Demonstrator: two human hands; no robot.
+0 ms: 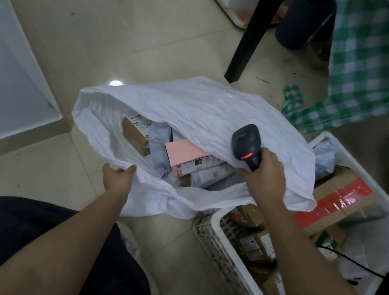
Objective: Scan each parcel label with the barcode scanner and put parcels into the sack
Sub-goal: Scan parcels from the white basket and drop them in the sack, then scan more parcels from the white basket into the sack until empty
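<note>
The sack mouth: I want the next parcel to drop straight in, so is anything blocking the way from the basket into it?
Partly. The left hand holds the sack open, but its far flap droops over the right side, where the right hand grips the scanner. The left side is clear above the pink box.

Dim, flat indoor light with a cool greenish cast. One small round glare spot on the floor tiles beside the far left rim of the white sack. Soft, faint shadows only. Motion blur on the checked cloth far right. Wide-angle bending toward edges; darker near corners.
</note>
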